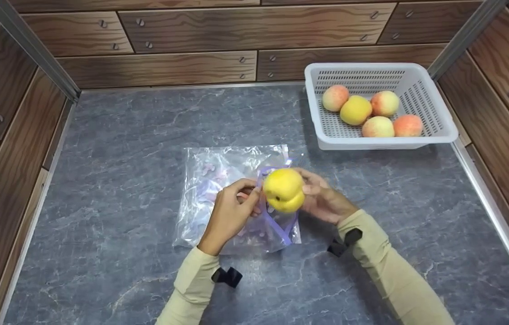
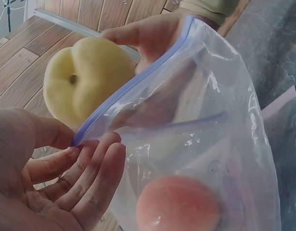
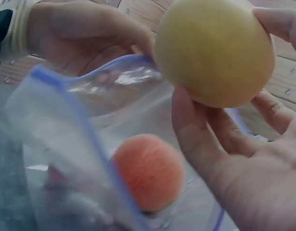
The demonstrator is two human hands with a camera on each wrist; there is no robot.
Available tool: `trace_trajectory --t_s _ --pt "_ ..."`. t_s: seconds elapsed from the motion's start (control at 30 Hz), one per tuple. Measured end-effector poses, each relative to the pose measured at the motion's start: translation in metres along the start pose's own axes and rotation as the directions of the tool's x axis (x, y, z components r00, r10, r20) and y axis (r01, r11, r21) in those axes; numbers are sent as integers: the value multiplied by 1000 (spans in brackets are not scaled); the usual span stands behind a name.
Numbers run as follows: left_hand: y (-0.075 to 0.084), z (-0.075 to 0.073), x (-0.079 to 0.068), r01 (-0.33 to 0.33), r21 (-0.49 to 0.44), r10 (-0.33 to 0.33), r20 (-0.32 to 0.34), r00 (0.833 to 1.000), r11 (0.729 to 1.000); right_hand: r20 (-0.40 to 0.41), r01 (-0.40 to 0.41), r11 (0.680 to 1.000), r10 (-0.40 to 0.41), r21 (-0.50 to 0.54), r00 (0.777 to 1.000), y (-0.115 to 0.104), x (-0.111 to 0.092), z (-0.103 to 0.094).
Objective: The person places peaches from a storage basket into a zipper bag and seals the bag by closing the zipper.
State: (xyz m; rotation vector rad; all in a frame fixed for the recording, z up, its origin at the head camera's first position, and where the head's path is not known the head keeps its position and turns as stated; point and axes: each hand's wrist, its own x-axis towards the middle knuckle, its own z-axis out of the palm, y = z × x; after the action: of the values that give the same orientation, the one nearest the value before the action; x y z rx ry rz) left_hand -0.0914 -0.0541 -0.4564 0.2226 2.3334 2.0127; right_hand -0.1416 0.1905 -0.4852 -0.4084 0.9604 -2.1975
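Note:
A yellow peach is in my right hand, held between the thumb and fingers over the mouth of a clear zip bag. My left hand pinches the bag's purple zip edge between thumb and fingers, and the mouth gapes there. Inside the bag lies a reddish-orange peach, seen through the plastic in both wrist views. The bag lies flat on the left, its mouth facing right toward the yellow peach.
A white plastic basket stands at the back right with several peaches, among them a yellow one. The grey marbled table has wood-patterned walls at its back and sides.

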Motion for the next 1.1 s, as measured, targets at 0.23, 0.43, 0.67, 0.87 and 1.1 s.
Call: trace_trajectory --t_s 0.23,0.43,0.67,0.87,1.1 --pt "1 -3 2 13 -7 -13 4 1000 1000 -22 -71 997 72 30 997 11 -1 -5" --pt "3 -4 1 1 6 -1 12 1000 1000 -78 -122 992 122 0 989 14 -1 -8" --pt "3 -1 1 -25 2 25 19 1000 1000 -146 -215 964 193 -159 970 18 3 -5" --pt "9 3 2 -30 -28 31 37 999 999 -192 -278 931 235 -235 953 26 11 0" --pt "10 10 2 -31 -61 34 55 998 998 -169 -269 906 224 -325 960 35 22 11"
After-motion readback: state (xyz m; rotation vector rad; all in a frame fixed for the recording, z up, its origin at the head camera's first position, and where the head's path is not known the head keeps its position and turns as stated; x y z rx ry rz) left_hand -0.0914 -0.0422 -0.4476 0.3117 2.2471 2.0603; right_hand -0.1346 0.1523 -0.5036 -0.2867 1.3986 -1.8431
